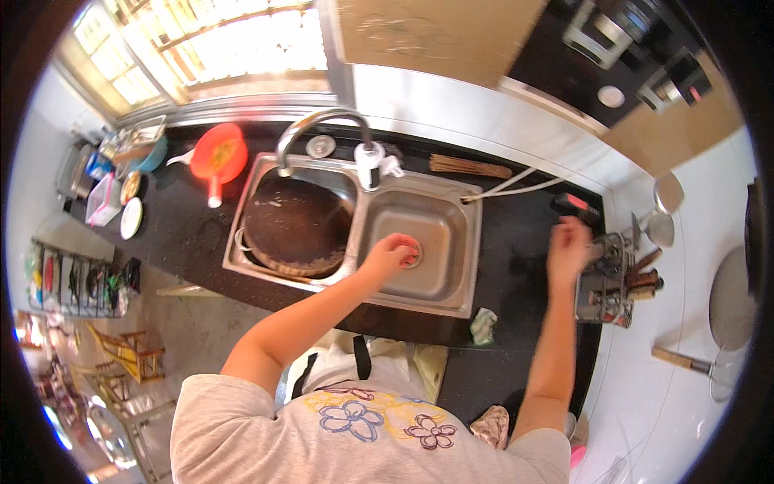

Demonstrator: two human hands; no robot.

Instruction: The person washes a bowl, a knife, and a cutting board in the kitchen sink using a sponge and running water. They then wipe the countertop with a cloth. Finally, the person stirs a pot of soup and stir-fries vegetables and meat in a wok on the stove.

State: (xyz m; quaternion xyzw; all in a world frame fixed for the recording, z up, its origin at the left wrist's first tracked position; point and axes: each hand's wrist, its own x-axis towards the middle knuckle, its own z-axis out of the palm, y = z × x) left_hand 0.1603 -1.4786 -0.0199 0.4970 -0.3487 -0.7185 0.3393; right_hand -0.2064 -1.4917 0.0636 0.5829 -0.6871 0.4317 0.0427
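The black countertop (516, 242) runs wide under me, and set into it is the steel double sink (451, 302), the biggest thing in play. In its left basin lies a big round dark pan (294, 226), filling nearly the whole bowl, with the curved tap (318, 125) arching above it. The right basin (447, 234) holds only my left hand (391, 252), which is down at the bottom right over the drain (413, 256), fingers curled in loosely; I cannot tell whether it grips anything. Out to the side, my right hand (568, 246) is up at the knife and utensil rack (609, 286) on the counter's far end, blurred, fingers bent toward the rack's top; whether it holds something I cannot tell. Back left, an orange strainer (218, 153) sits on the counter beside the sink. Behind the right basin lies a bundle of chopsticks (469, 167). Smallest, a crumpled green cloth (482, 325) rests on the front edge of the counter, just beside the sink's corner.
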